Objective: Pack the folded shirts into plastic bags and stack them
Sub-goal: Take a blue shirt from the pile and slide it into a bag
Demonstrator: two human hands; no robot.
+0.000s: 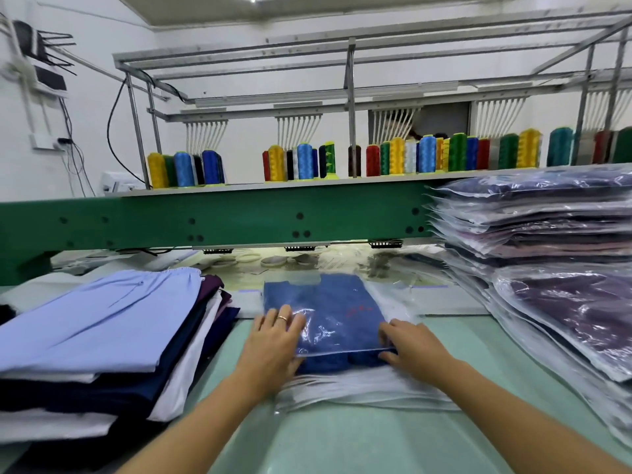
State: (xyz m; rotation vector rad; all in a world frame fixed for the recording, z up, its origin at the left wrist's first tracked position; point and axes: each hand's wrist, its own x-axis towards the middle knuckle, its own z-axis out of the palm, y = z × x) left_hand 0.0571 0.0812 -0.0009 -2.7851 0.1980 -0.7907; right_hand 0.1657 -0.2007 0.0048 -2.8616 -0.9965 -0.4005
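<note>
A blue shirt [335, 302] lay in the middle of the table [376, 439], most of it already inside a clear plastic bag [393, 299]. Only its near end stuck out past the bag's open mouth. Bag and shirt rested on a sheaf of empty bags [359, 388].

The left hand [273, 340] lay on the bag's left side with its fingers nearly straight and spread a little, pressing down on the plastic; its thumb could not be made out. The right hand [413, 347] was at the right corner of the mouth, fingers curled over the top and thumb below, pinching the bag's edge.

As for progress, the job looked well under way but far from over. To the right rose a tall stack of packed bags [547, 234] holding dark garments, with more leaning against it lower down, so much of the packing was done. To the left sat a pile of folded shirts [102, 330] in light blue, navy, white and purple, none of them bagged yet.

For the blue shirt itself, the last bit had to go in, the mouth needed closing, and the pack belonged on the stack. Behind the table stood a green machine with rows of thread spools [304, 162].
</note>
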